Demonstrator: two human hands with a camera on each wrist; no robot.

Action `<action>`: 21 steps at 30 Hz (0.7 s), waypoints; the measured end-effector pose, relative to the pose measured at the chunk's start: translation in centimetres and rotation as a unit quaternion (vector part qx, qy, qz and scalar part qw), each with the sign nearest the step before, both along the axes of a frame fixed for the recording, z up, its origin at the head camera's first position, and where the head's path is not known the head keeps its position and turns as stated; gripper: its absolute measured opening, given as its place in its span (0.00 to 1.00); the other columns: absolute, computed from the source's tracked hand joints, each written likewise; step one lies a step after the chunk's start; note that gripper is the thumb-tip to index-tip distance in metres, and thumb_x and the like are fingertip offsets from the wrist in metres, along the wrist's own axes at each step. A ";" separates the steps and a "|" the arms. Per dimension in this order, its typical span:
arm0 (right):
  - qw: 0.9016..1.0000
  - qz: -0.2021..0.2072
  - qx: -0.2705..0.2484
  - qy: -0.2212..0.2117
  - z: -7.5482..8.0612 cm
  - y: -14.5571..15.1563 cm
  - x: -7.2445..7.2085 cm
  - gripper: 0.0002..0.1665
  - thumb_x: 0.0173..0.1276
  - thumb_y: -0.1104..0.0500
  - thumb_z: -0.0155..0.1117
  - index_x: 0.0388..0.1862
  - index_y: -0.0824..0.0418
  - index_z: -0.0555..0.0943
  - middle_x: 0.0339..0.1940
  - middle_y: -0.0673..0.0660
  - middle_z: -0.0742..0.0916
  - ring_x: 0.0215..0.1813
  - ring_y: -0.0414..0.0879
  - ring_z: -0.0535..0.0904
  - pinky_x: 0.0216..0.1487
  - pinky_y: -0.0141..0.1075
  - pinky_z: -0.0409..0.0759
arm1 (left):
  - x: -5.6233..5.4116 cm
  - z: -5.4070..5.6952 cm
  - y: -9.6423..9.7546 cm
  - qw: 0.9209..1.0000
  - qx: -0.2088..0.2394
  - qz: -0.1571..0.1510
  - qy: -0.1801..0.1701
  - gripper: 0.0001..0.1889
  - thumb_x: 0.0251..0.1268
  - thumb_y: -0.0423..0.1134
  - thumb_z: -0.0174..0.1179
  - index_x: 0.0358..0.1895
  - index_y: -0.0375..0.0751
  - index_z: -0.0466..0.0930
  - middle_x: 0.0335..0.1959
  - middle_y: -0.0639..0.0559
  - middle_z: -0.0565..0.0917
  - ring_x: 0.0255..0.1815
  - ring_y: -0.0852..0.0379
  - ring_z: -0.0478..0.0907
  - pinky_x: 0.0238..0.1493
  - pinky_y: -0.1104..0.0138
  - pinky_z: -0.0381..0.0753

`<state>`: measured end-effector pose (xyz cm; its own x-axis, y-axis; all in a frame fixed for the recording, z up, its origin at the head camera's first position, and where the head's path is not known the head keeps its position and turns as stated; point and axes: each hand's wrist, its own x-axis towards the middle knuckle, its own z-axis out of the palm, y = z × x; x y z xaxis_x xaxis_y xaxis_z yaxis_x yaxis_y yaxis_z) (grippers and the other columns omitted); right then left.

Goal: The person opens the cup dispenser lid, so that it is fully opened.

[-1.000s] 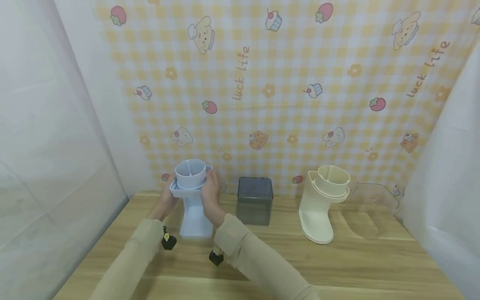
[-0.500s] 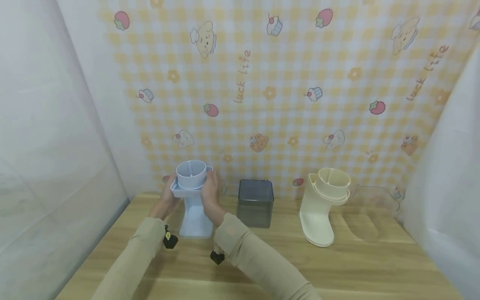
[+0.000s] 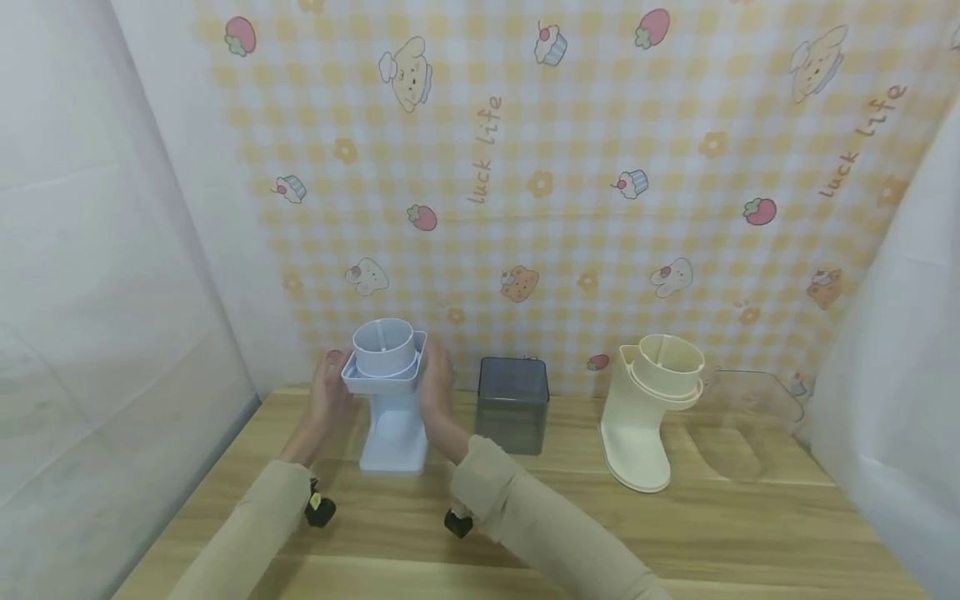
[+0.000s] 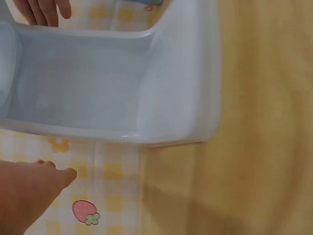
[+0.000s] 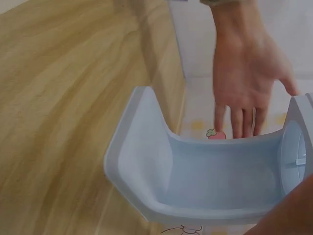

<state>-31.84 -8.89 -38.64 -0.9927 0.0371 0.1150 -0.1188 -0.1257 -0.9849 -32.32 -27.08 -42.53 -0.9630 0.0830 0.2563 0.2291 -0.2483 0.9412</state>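
Note:
A light blue plastic stand (image 3: 393,429), with a flat foot and a round open collar (image 3: 384,348) on top, stands upright on the wooden table at left. My left hand (image 3: 328,396) is beside its left side, fingers extended; the right wrist view shows a gap between this hand (image 5: 242,78) and the stand (image 5: 220,171). On the other side is my right hand (image 3: 437,387), close to the upper part. Its fingers (image 4: 41,11) show straight behind the stand's edge in the left wrist view. Neither hand grips anything.
A dark see-through square container (image 3: 513,407) stands right of the stand. Farther right is a cream stand (image 3: 636,442) of similar build with a round collar. A clear plastic piece (image 3: 731,442) lies behind it. A checked cloth (image 3: 540,225) hangs at the back.
Both hands held the blue stand's upper part earlier. They have let go and spread outward, the left to the left, the right to the right. The stand stays in place.

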 end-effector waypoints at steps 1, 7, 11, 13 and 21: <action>1.000 0.009 -0.004 -0.002 0.0 0.4 0.3 0.37 0.72 0.26 0.37 0.63 0.48 0.74 0.63 0.51 0.75 0.70 0.51 0.64 0.74 0.55 0.59 | 0.6 -0.3 -0.1 1.000 -0.009 -0.008 -0.003 0.36 0.77 0.66 0.17 0.78 0.53 0.53 0.80 0.56 0.56 0.82 0.57 0.45 0.82 0.57 0.34; 0.996 0.082 -0.012 0.016 0.1 2.8 2.4 0.37 0.79 0.33 0.32 0.79 0.47 0.59 0.81 0.53 0.61 0.82 0.53 0.52 0.81 0.55 0.46 | 5.4 -1.6 0.7 0.998 -0.034 0.020 -0.054 0.46 0.71 0.70 0.09 0.77 0.36 0.18 0.81 0.38 0.27 0.81 0.41 0.23 0.78 0.48 0.21; 0.995 0.099 -0.012 -0.003 0.2 4.0 3.8 0.40 0.79 0.32 0.30 0.82 0.49 0.52 0.83 0.53 0.55 0.84 0.54 0.46 0.81 0.58 0.39 | 7.9 -2.1 2.0 0.995 -0.057 0.037 -0.066 0.44 0.72 0.68 0.07 0.77 0.36 0.19 0.81 0.36 0.30 0.81 0.37 0.26 0.77 0.43 0.22; 0.995 0.101 -0.012 -0.017 0.2 4.3 4.4 0.43 0.77 0.30 0.29 0.83 0.51 0.49 0.84 0.53 0.52 0.84 0.55 0.43 0.80 0.59 0.36 | 9.0 -2.2 2.5 0.994 -0.075 0.029 -0.071 0.45 0.72 0.68 0.07 0.77 0.35 0.19 0.81 0.35 0.30 0.81 0.36 0.25 0.77 0.41 0.22; 0.988 0.142 -0.026 -0.045 -0.5 5.0 7.6 0.49 0.75 0.27 0.30 0.83 0.56 0.45 0.84 0.58 0.51 0.84 0.59 0.43 0.80 0.59 0.36 | 13.3 -2.7 4.2 0.995 -0.067 -0.006 -0.079 0.44 0.73 0.66 0.07 0.76 0.32 0.18 0.80 0.32 0.28 0.79 0.34 0.24 0.75 0.39 0.24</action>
<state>-24.23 -3.84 -39.14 -0.9699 -0.2415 0.0318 0.0156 -0.1921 -0.9812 -18.98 -22.92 -45.23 -0.9892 0.1171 0.0876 0.0736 -0.1192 0.9901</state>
